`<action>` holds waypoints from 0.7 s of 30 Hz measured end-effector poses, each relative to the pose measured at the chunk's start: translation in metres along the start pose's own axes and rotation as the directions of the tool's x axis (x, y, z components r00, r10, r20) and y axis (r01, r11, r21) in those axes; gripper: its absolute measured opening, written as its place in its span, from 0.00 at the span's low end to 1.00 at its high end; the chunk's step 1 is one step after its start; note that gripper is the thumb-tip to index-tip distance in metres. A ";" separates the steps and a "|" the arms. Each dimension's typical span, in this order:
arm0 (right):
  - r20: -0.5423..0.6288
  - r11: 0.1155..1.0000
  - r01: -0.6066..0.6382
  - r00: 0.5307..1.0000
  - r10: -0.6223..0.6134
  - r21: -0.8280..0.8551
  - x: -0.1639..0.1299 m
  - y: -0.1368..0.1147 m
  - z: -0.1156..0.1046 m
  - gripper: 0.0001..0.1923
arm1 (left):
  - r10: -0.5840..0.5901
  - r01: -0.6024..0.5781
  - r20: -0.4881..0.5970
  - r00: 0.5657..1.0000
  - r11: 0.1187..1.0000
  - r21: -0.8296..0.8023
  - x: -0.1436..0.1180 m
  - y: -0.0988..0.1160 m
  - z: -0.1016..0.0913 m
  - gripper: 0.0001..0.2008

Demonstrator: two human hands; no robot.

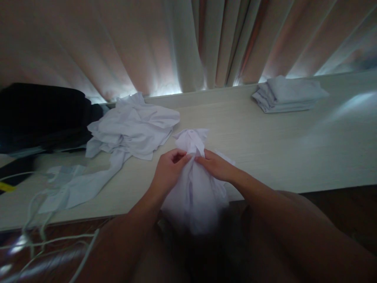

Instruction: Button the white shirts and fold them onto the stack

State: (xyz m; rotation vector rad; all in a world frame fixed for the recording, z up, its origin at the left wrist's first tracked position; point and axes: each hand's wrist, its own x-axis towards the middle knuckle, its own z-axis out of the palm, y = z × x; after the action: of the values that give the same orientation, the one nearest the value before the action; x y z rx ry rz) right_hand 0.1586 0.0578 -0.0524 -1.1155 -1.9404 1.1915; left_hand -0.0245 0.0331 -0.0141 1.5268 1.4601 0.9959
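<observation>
A white shirt (194, 192) hangs over the near edge of the pale wooden table (265, 149), its collar end lying on the tabletop. My left hand (169, 171) pinches the cloth just below the collar on the left side. My right hand (216, 165) grips the same shirt on the right, fingertips almost meeting the left hand's. Both forearms reach in from below.
A crumpled heap of white garments (132, 125) lies at the left, one sleeve trailing toward the front edge. A folded stack of white cloths (288, 94) sits at the back right. A dark bag (41, 118) and white cables (44, 232) are at far left. Curtains hang behind.
</observation>
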 end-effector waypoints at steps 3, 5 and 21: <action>-0.060 0.955 -0.152 0.988 0.141 -0.253 -0.004 -0.007 -0.002 0.15 | -0.026 0.024 -0.069 0.997 0.999 -0.023 0.000 0.000 0.000 0.09; -0.142 0.911 -0.237 0.970 0.199 -0.339 -0.005 -0.013 -0.003 0.13 | -0.091 0.084 -0.099 0.991 0.993 -0.078 0.000 0.001 0.001 0.09; -0.508 0.919 -0.225 0.861 0.031 -0.325 -0.023 -0.015 -0.017 0.09 | -0.298 0.282 0.023 0.954 0.873 -0.398 -0.001 -0.005 0.004 0.08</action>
State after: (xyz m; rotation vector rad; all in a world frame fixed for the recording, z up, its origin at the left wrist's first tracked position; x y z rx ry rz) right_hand 0.1778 0.0411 -0.0331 -1.5934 -1.7318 0.5121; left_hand -0.0223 0.0323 -0.0205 0.9679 1.3606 1.0630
